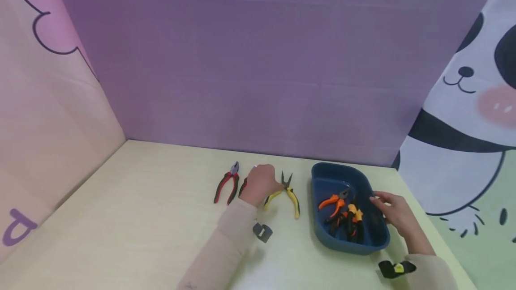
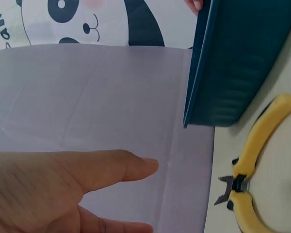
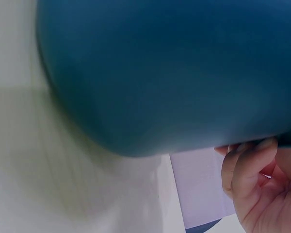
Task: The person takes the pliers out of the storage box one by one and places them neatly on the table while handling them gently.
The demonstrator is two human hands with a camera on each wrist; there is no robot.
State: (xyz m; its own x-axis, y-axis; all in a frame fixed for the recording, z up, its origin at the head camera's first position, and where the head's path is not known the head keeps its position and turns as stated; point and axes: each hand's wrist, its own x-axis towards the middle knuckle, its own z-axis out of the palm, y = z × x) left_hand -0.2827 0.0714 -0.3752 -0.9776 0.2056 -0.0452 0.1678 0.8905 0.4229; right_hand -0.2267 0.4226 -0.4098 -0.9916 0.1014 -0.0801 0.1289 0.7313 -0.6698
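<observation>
My left hand (image 1: 261,185) hovers over a pair of pliers whose red-and-black handle (image 1: 243,185) peeks out at its left; the rest is hidden. The left wrist view has its thumb (image 2: 119,170) straight and apart from the finger below, with nothing visible between them. Just right of this hand lie yellow-handled pliers (image 1: 296,202), jaws spread. Farther left are red-and-black pliers (image 1: 221,188). My right hand (image 1: 397,213) grips the right rim of a dark blue plastic basin (image 1: 322,180), fingers curled at its edge (image 3: 254,165). Inside sit orange-handled pliers (image 1: 328,201) and several black-and-orange tools (image 1: 351,223).
The pale wooden table (image 1: 133,218) meets a purple backdrop (image 1: 258,66) behind the tools. A pink printed panel (image 1: 52,115) stands along the left side, and a panda-print panel (image 1: 455,169) runs along the right, close to my right hand.
</observation>
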